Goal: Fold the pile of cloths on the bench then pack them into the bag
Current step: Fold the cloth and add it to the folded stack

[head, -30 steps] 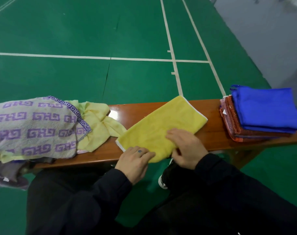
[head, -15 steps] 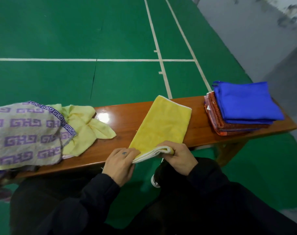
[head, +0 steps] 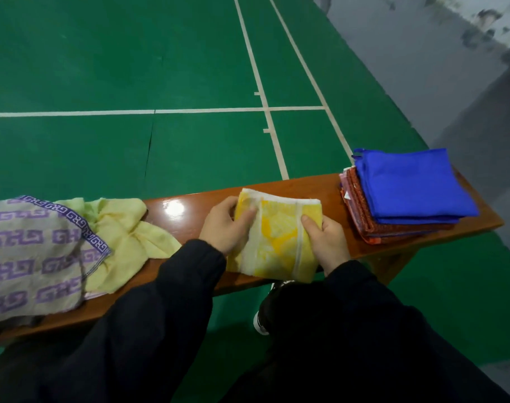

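The soft yellow cloth (head: 277, 237) was long a moment ago; now it is folded in half into a short square in the middle of the shiny brown wooden bench (head: 186, 210). The left hand (head: 226, 225) and right hand (head: 326, 239) each pinch a side of it, fingers curled. It looks nearly ready for the folded stack of blue and red cloths (head: 405, 196) on the right. The loose pile of pale yellow and purple-patterned cloths (head: 55, 248) waits on the left. No bag shows.

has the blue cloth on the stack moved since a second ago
No. The blue cloth lies on the reddish folded stack at the right end of the bench, as before; only the camera view shifted.
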